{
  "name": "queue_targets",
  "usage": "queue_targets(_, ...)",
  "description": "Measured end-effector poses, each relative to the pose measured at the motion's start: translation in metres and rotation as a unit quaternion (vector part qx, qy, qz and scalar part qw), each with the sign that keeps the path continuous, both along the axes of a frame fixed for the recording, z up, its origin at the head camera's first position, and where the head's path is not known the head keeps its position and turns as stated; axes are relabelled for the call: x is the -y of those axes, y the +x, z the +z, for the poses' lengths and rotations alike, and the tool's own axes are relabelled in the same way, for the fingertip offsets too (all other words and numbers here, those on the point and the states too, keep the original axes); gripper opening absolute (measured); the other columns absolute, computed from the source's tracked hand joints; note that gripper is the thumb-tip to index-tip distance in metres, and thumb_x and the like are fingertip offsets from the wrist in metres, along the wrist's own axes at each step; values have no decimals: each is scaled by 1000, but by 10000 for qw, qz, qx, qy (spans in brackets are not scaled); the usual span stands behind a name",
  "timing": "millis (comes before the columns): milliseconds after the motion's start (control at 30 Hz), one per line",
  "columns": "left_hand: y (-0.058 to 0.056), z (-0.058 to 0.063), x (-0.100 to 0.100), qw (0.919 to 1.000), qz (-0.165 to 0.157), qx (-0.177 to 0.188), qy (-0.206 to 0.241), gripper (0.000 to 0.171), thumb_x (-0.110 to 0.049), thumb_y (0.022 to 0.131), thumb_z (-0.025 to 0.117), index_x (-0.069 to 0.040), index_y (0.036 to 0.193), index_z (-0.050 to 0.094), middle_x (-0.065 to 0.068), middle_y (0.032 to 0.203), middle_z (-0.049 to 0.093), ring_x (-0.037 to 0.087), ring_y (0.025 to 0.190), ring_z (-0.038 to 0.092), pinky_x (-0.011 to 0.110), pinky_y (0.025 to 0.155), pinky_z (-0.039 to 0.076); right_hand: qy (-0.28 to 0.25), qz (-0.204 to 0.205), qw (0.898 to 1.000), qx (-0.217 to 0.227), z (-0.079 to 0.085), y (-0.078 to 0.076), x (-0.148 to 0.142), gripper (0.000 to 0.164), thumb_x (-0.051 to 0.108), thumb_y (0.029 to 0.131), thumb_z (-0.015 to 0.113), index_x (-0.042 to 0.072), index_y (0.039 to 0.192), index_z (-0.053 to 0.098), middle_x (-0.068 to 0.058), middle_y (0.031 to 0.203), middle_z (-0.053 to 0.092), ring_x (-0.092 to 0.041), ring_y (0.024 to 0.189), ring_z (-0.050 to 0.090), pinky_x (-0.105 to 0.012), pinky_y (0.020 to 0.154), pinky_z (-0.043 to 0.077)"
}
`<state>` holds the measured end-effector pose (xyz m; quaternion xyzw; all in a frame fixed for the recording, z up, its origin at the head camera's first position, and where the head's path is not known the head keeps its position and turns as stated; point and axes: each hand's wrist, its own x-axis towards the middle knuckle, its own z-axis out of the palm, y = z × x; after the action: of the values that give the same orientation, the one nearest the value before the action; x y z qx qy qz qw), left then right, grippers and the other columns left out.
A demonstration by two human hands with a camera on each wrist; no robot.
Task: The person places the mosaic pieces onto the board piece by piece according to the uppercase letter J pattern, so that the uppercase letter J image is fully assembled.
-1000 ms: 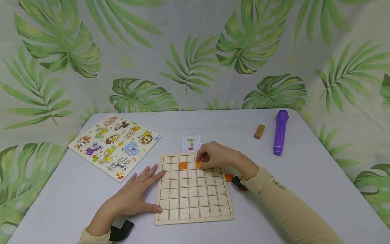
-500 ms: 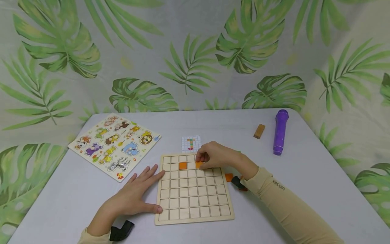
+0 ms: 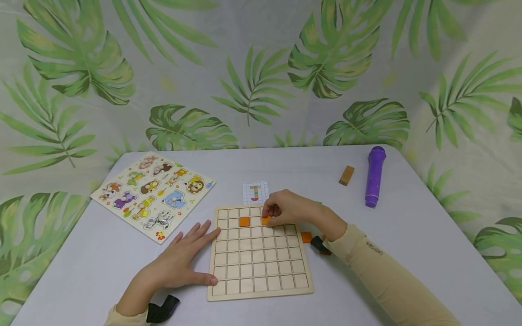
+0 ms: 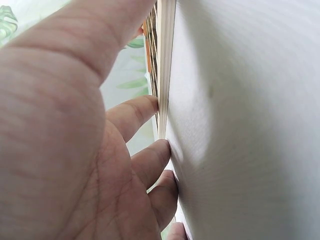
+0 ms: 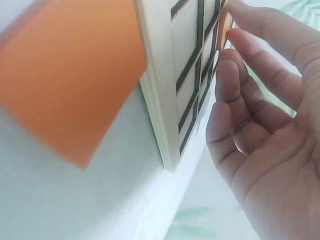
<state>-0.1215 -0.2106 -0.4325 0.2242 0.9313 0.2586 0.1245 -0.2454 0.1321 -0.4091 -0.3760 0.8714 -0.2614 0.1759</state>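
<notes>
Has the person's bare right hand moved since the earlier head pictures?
No; the right hand remains at the same upper cell of the pale wooden grid board.

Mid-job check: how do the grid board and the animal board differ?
The grid board is pale wood divided into square cells; the animal board is covered in colourful animal figures. The grid board sits nearly square to the far edge of the table, while the animal board is turned cornerwise. The left hand touches the grid board; the animal board is untouched. Both lie flat.
</notes>
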Motion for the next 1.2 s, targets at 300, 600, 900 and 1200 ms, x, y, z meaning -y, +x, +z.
queue_targets(300,0,0,0,10000,-21,-14,-3,116,-72,74,86,-24,168,39,14,180,23,49,165,19,80,126,13,103,-249,9996,70,7,6,-20,16,21,97,82,14,111,78,3,100,70,-10,90,61,-23,83,55)
queue_targets(600,-1,0,0,10000,-11,-26,-40,117,-74,73,85,-25,169,38,13,180,23,49,165,19,79,126,13,263,-544,9982,28,17,13,-64,22,21,95,84,13,115,77,5,96,68,-11,91,61,-26,84,56)
queue_targets(900,-1,-1,1,10000,-15,-42,-51,117,-74,74,85,-25,169,37,14,180,23,50,165,19,80,126,13,326,-1018,9942,134,26,31,-115,27,23,94,84,15,119,77,0,108,75,-18,102,66,-37,91,54)
queue_targets(1200,-2,-2,1,10000,-32,1,-32,117,-74,74,85,-25,169,37,15,180,22,50,165,18,81,125,12,335,-1393,9892,322,26,48,-142,36,29,93,85,16,125,75,2,107,74,-15,102,66,-32,88,55)
